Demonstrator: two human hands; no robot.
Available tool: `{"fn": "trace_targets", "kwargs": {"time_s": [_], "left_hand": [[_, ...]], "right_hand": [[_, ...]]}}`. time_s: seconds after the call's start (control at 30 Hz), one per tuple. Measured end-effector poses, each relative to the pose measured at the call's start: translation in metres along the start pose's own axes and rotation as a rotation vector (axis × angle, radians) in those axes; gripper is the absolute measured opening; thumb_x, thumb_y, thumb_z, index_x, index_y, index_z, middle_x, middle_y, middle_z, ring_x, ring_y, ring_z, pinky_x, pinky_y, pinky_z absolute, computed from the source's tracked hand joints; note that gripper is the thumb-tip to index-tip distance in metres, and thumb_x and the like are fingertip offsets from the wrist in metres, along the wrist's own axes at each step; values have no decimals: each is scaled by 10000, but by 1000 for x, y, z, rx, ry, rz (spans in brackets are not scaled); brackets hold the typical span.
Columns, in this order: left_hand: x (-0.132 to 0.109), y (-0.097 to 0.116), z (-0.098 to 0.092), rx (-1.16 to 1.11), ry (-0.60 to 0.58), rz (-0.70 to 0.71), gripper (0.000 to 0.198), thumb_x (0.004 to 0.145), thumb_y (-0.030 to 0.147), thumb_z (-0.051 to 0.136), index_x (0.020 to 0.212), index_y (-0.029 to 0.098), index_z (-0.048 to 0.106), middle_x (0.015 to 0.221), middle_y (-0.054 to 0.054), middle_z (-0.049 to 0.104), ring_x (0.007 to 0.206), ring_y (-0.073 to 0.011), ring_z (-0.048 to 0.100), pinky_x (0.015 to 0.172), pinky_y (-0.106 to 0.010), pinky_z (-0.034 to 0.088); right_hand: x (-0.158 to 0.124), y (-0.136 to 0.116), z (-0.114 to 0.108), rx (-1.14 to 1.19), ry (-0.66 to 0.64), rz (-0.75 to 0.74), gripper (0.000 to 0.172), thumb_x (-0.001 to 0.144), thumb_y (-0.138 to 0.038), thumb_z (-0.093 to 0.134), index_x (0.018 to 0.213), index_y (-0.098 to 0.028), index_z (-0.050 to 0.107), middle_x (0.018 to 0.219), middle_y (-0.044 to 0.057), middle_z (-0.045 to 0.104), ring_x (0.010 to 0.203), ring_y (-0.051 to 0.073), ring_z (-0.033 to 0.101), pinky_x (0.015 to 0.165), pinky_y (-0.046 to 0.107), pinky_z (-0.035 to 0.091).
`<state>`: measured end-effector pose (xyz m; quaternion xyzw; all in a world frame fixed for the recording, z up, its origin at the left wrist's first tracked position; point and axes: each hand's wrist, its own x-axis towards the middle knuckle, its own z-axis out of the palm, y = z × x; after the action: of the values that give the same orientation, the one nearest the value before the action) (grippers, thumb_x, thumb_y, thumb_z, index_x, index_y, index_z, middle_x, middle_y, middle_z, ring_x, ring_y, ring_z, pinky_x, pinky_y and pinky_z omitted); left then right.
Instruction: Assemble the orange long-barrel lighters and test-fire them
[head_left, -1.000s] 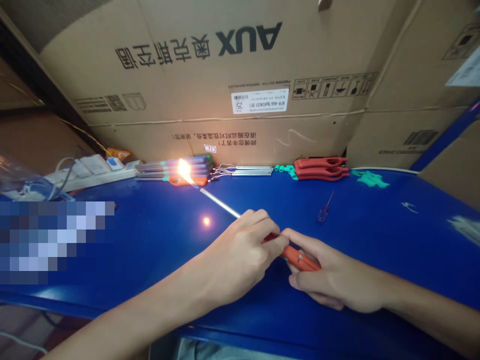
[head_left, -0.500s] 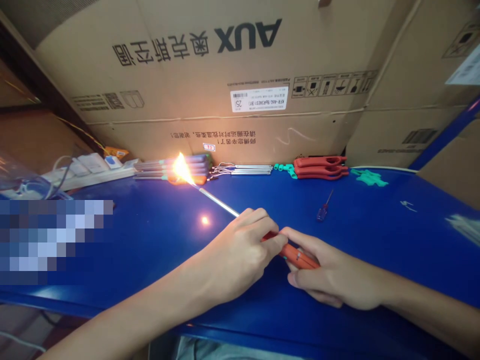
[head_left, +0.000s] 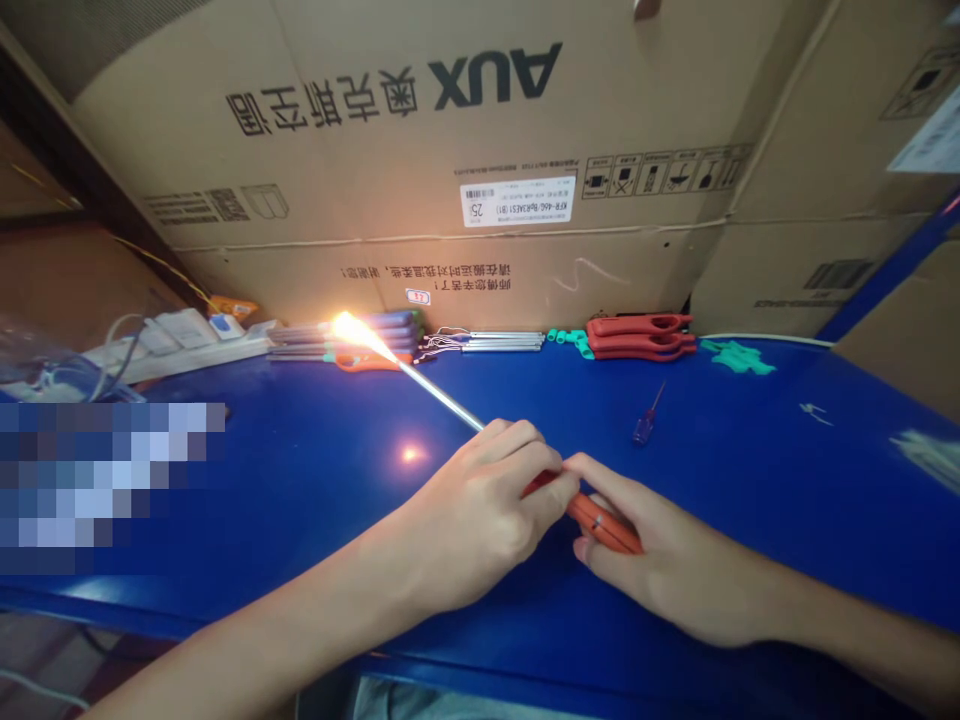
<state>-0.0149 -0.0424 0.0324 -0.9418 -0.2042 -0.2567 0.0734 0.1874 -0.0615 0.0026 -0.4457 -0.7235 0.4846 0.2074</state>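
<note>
Both my hands are on a long-necked lighter (head_left: 609, 528) with a red-orange handle and a silver tube that points up and left. A bright flame (head_left: 356, 333) burns at the tip of the tube. My left hand (head_left: 501, 500) is closed over the front of the handle and hides where the tube joins it. Around the rear of the handle, my right hand (head_left: 675, 560) is closed, with its index finger reaching toward my left hand. The trigger area is hidden by my fingers.
Along the back of the blue table (head_left: 315, 480) lie finished lighters (head_left: 379, 361), silver tubes with wires (head_left: 502, 341), red handle shells (head_left: 637, 337) and green parts (head_left: 739, 357). A screwdriver (head_left: 645, 425) lies right of centre. A power strip (head_left: 180, 340) sits at left, before a cardboard box (head_left: 360, 190).
The flame has shifted slightly left and leans lower along the line of the tube. The lighter's rear end has dipped slightly, and both hands keep their grip.
</note>
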Motion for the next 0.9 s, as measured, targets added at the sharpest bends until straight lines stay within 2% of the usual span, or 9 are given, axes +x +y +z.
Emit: {"fn": "trace_targets", "kwargs": {"time_s": [0.07, 0.17, 0.3, 0.47, 0.57, 0.67, 0.73, 0.83, 0.9], "left_hand": [[1, 1, 1, 16, 47, 15, 343, 1001, 114, 336, 950, 79, 674, 833, -93, 661, 843, -188, 571, 723, -328, 494], [3, 2, 5, 20, 121, 15, 289, 988, 103, 392, 933, 84, 675, 826, -84, 680, 844, -176, 587, 728, -313, 506], [2, 3, 8, 10, 177, 14, 243, 971, 88, 437, 918, 76, 674, 829, -79, 697, 832, -161, 598, 743, -295, 514], [0, 1, 10, 47, 159, 36, 244, 976, 95, 426, 939, 88, 667, 830, -78, 696, 859, -166, 596, 753, -299, 518], [0, -1, 10, 82, 152, 38, 268, 985, 100, 393, 940, 94, 657, 845, -88, 689, 853, -173, 583, 733, -312, 510], [-1, -4, 10, 94, 86, 24, 288, 980, 85, 364, 950, 87, 651, 865, -103, 673, 846, -190, 564, 703, -327, 484], [-3, -7, 10, 84, 15, -15, 287, 967, 69, 363, 968, 95, 649, 881, -99, 661, 835, -196, 548, 699, -334, 462], [-6, -12, 13, 64, -75, -80, 288, 928, 32, 378, 997, 104, 648, 900, -92, 643, 832, -206, 525, 714, -344, 441], [-7, -15, 15, 43, -144, -131, 314, 887, -4, 386, 1010, 114, 649, 899, -82, 633, 831, -207, 515, 733, -347, 434]], "right_hand": [[-1, 0, -1, -160, 55, -54, 244, 861, -146, 513, 1089, -230, 511, 713, -49, 512, 601, 105, 455, 551, 218, 351], [-1, -3, -2, -282, 59, -80, 327, 863, -84, 448, 1150, -238, 474, 731, -47, 537, 587, 109, 472, 557, 225, 349], [1, -5, -2, -338, 88, -148, 414, 842, -39, 426, 1221, -202, 451, 779, -18, 574, 563, 110, 490, 565, 231, 367], [1, -5, -2, -355, 78, -136, 422, 858, -67, 444, 1262, -185, 465, 801, 13, 603, 620, 135, 545, 605, 254, 399], [2, -4, -9, -219, 27, -48, 439, 897, -179, 506, 1329, -231, 449, 762, -9, 591, 569, 119, 511, 556, 246, 404], [4, -2, -21, 154, -185, 146, 673, 879, -342, 612, 1461, -266, 282, 699, -40, 573, 471, 103, 496, 447, 225, 412], [7, -1, -30, 381, -260, 163, 785, 845, -373, 664, 1484, -264, 222, 761, -24, 612, 479, 110, 548, 448, 242, 465], [10, -1, -41, 404, -209, 114, 575, 823, -387, 695, 1313, -180, 479, 830, 24, 659, 564, 110, 611, 545, 256, 520], [11, -2, -45, 346, -196, 116, 448, 811, -379, 710, 1170, -147, 576, 820, 30, 671, 612, 110, 630, 597, 249, 530]]}}
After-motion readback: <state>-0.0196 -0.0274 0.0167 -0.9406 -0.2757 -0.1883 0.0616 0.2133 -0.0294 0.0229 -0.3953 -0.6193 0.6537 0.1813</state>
